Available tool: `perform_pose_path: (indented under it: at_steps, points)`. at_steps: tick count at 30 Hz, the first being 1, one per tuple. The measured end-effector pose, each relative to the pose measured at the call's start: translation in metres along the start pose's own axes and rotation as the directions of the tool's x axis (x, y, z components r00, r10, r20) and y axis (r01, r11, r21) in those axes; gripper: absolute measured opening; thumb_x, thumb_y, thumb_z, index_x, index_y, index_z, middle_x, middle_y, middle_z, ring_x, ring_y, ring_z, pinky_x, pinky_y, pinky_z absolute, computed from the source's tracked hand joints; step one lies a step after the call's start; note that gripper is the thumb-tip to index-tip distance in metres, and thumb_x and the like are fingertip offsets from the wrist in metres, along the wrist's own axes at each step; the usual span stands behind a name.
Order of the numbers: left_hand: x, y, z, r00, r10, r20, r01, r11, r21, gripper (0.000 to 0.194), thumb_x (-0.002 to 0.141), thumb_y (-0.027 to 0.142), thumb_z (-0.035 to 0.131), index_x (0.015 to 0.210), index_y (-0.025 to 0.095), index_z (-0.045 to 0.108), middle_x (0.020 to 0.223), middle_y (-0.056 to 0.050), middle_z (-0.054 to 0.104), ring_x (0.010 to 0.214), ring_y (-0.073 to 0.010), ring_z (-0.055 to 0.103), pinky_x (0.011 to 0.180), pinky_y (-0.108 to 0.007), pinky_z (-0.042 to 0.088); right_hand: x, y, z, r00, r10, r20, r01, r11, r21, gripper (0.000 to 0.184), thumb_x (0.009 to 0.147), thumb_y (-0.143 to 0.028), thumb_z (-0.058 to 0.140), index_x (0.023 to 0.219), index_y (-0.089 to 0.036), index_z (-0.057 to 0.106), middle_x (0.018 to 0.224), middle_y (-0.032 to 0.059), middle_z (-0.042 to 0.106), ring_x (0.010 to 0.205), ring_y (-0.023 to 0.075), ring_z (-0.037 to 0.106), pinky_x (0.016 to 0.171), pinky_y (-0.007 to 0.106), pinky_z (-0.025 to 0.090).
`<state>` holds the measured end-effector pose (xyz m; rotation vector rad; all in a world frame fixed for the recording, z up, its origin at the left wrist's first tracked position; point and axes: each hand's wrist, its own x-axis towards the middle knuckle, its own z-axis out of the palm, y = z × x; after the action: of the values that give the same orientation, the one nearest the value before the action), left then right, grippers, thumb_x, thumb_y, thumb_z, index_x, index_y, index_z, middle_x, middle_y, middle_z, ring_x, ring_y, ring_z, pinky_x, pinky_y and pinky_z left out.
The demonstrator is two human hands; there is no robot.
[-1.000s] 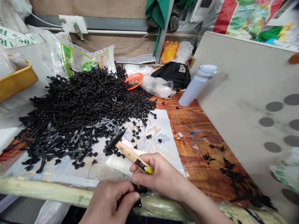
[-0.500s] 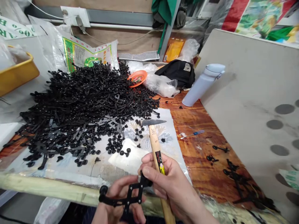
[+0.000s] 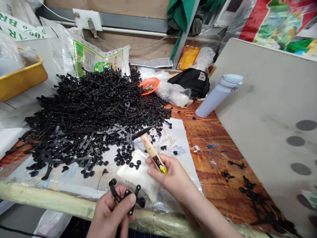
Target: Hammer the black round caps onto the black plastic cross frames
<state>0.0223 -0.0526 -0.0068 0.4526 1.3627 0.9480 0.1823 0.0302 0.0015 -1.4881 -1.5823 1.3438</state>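
My left hand (image 3: 116,211) is closed on a black hinged plastic linkage (image 3: 127,198) with round knobs, held over the table's padded front edge. To its right, my right hand (image 3: 170,175) grips the wooden handle of a hammer (image 3: 150,148). The hammer's dark, pointed head is raised at the upper left, above the loose black parts. Beneath both hands lies a folded white cloth (image 3: 137,178), with a few round black buttons (image 3: 135,164) on it. A large heap of black linkages (image 3: 96,105) fills the left and back of the table.
A pale blue bottle (image 3: 216,97) stands at the back right, beside a grey panel (image 3: 267,109). A small screwdriver (image 3: 209,147) and several black pieces (image 3: 260,201) lie on the right. An orange dish (image 3: 151,86) leans at the heap's edge; a yellow bin (image 3: 23,81) is far left.
My right hand has let go of the linkage and moved slightly up and right. The hammer's head has swung left. In my left hand, the linkage is turned, with my thumb across it.
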Motion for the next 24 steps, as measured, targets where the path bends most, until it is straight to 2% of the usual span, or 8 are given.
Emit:
perform_pose_path:
  at_steps: [3,6,9,12,15,18,21,24]
  points:
    - [0.006,-0.001,0.0,1.0,0.013,-0.007,-0.013,1.0,-0.023,0.037,0.067,0.046,0.074,0.062,0.016,0.053,0.045,0.0,0.063,0.019,-0.0012,0.039,0.033,-0.014,0.014,0.024,-0.002,0.008,0.994,-0.105,0.008,0.105,0.985,-0.14,0.023,0.072,-0.006,0.057,0.087,-0.017,0.071,0.08,0.002,0.068,0.074,0.0173,0.06,0.07,0.027,0.046]
    - [0.008,-0.001,0.003,0.999,0.047,-0.016,-0.048,0.998,-0.029,0.035,0.068,0.043,0.074,0.064,0.016,0.052,0.046,0.002,0.063,0.02,-0.0009,0.04,0.033,-0.012,0.013,0.031,-0.001,0.017,0.988,-0.148,0.041,0.154,0.967,-0.205,0.022,0.068,-0.003,0.059,0.078,-0.019,0.072,0.08,0.0022,0.067,0.077,0.0186,0.061,0.073,0.028,0.044]
    - [0.008,0.001,0.005,0.999,0.032,-0.021,-0.033,0.998,-0.044,0.035,0.069,0.043,0.073,0.064,0.017,0.05,0.047,0.002,0.063,0.02,-0.0011,0.04,0.032,-0.013,0.013,0.023,0.003,0.017,0.992,-0.126,0.032,0.13,0.957,-0.259,0.018,0.07,-0.005,0.06,0.074,-0.018,0.071,0.078,0.0028,0.067,0.075,0.0194,0.06,0.074,0.029,0.044]
    - [0.008,0.003,0.006,0.999,0.017,-0.049,-0.021,0.997,-0.071,0.034,0.069,0.041,0.073,0.065,0.017,0.048,0.046,0.003,0.063,0.02,-0.0007,0.039,0.033,-0.014,0.019,0.01,0.009,0.015,0.999,-0.046,-0.004,0.044,0.962,-0.269,0.012,0.074,-0.011,0.059,0.075,-0.016,0.07,0.072,0.0031,0.066,0.068,0.0182,0.058,0.067,0.028,0.044]
    - [0.01,0.006,0.007,0.999,0.012,-0.049,-0.017,0.994,-0.111,0.031,0.07,0.038,0.073,0.068,0.018,0.049,0.043,0.004,0.062,0.022,0.0008,0.037,0.037,-0.013,0.024,0.001,0.013,0.014,1.0,0.005,0.01,-0.002,0.973,-0.231,0.012,0.072,-0.011,0.058,0.075,-0.016,0.069,0.066,-0.0001,0.063,0.061,0.0151,0.055,0.059,0.024,0.042]
    - [0.014,0.009,0.008,0.999,-0.017,-0.036,0.012,0.991,-0.131,0.032,0.07,0.037,0.073,0.067,0.018,0.048,0.045,0.004,0.063,0.022,-0.0002,0.037,0.034,-0.014,0.021,-0.004,0.013,0.008,0.999,0.0,0.041,0.007,0.987,-0.162,0.012,0.07,-0.01,0.059,0.075,-0.017,0.067,0.065,-0.003,0.059,0.061,0.0131,0.052,0.056,0.021,0.04]
    - [0.018,0.009,0.011,0.999,-0.032,-0.019,0.03,0.992,-0.121,0.032,0.07,0.036,0.073,0.065,0.018,0.048,0.045,0.003,0.063,0.022,-0.0005,0.037,0.033,-0.013,0.02,-0.009,0.013,-0.006,1.0,-0.003,0.022,0.004,0.999,-0.048,0.01,0.077,-0.021,0.06,0.084,-0.017,0.065,0.069,-0.0024,0.057,0.059,0.012,0.048,0.053,0.021,0.039]
    - [0.02,0.008,0.016,0.999,-0.04,-0.01,0.039,0.992,-0.121,0.031,0.07,0.035,0.074,0.065,0.017,0.05,0.042,0.002,0.063,0.022,-0.0001,0.035,0.034,-0.013,0.021,-0.017,0.017,-0.02,1.0,0.015,-0.02,-0.014,0.996,0.083,0.021,0.086,-0.035,0.053,0.079,-0.017,0.06,0.067,-0.0016,0.054,0.051,0.01,0.042,0.045,0.021,0.034]
